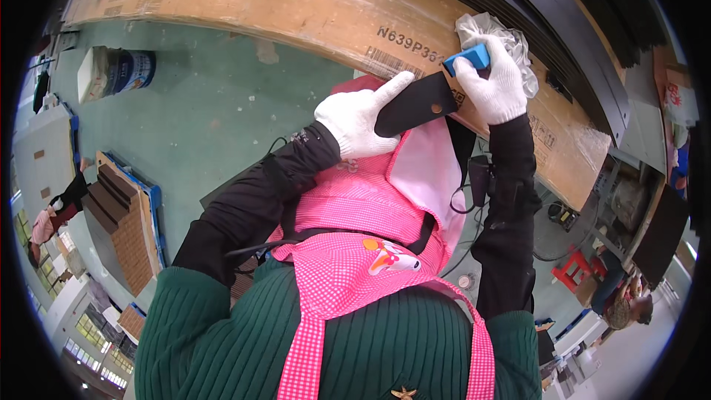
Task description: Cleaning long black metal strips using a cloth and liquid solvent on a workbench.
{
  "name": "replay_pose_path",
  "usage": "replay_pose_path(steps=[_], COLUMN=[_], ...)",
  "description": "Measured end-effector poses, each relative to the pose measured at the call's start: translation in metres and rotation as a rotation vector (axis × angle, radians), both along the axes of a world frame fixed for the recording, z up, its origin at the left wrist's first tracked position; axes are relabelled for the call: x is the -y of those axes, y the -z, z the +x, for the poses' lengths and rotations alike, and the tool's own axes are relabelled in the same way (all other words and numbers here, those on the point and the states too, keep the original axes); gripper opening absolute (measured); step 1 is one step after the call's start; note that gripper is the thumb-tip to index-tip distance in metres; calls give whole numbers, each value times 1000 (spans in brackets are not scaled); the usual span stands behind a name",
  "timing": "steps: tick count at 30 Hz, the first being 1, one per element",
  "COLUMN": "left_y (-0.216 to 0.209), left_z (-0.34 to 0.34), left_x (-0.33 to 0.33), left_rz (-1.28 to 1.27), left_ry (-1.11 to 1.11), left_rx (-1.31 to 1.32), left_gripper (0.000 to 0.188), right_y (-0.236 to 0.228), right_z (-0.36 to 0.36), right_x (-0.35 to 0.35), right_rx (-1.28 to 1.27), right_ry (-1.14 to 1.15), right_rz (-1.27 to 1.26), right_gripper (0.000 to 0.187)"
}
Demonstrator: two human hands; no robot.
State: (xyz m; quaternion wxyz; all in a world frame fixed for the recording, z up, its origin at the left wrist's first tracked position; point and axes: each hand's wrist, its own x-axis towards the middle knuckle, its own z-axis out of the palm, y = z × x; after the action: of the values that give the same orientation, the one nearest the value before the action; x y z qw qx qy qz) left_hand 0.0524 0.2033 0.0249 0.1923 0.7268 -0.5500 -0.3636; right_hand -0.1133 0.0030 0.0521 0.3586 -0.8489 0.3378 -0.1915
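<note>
My left hand (359,118), in a white knit glove, is closed round one end of a flat black panel piece (418,106). A small round brown spot or hole shows near the piece's far right corner. In my right hand (498,89), also gloved in white, a small blue block (468,60) is pinched between thumb and fingers. The block is just above the black piece's right end; whether they touch I cannot tell. A crumpled white cloth (524,48) lies behind and beside my right hand on the cardboard-covered bench (296,11).
Long dark panels (518,11) are stacked on the bench at the far right. A bucket (129,74) stands on the green floor at left, near a pallet of brown boards (126,230). Other people (629,304) are at the right and left edges. A red stool (570,270) stands right.
</note>
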Motion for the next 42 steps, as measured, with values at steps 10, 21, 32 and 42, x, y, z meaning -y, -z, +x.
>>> replay_pose_path(steps=[10,21,32,42], left_y=[0,-30,-16,26], left_z=[-1,-1,-145,-260], left_x=[-2,15,133,211], left_rz=[20,34,-450,-587], left_ry=[5,131,704,730], left_rx=[105,5,143,103], left_gripper=[102,106,49,64], right_y=[-16,8,-58,-51], right_z=[-42,-149,-133,-181], right_x=[0,-65,-104,-111], right_rx=[-67,810,1152,1368], right_ry=[99,266,164,355], right_rz=[157,975,580,919], right_gripper=[29,54,62,55])
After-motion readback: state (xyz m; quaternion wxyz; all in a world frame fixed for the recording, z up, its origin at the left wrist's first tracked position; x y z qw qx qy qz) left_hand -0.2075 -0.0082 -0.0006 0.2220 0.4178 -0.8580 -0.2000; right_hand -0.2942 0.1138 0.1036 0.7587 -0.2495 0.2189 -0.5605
